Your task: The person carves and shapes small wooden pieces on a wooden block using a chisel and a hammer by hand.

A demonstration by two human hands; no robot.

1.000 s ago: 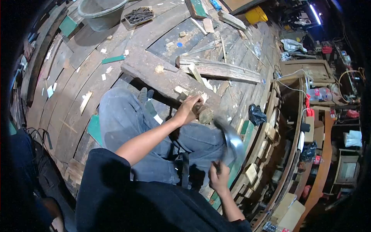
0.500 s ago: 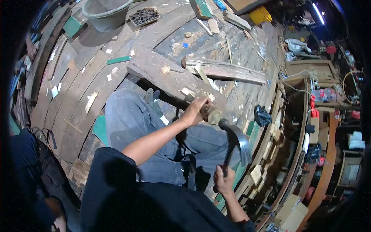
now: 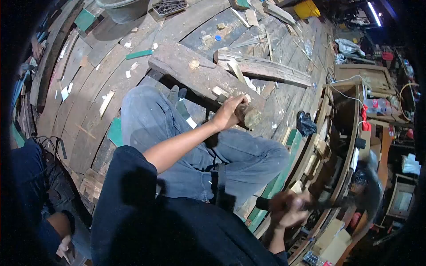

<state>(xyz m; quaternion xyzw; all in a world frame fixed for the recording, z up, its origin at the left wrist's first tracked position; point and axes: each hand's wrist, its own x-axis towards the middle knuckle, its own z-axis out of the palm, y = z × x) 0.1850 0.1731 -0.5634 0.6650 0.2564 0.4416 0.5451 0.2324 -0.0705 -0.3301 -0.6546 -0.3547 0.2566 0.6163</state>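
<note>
My left hand [image 3: 228,113] is wrapped round a thick, round wooden handle [image 3: 251,117], its blunt end facing right; whatever lies beyond my fingers is hidden. It rests against a heavy wooden beam [image 3: 177,66] in front of my crossed legs. Pale wood chips [image 3: 219,91] lie on the beam beside my fingers. Out to the right, my right hand [image 3: 290,209] grips a claw hammer [image 3: 326,205] by its dark handle. The hammer head, blurred by motion, is over the clutter at the right, well apart from the wooden handle.
A second timber [image 3: 266,73] lies behind the beam. A tray of nails [image 3: 169,6] and a grey basin [image 3: 126,12] stand at the back. A black plastic bag [image 3: 306,124] sits at the right. Another person's hand [image 3: 63,249] shows at lower left.
My right hand has swung the hammer away from the wooden handle's end, outward to the right. My left hand keeps its hold at the beam. The view has shifted slightly.
</note>
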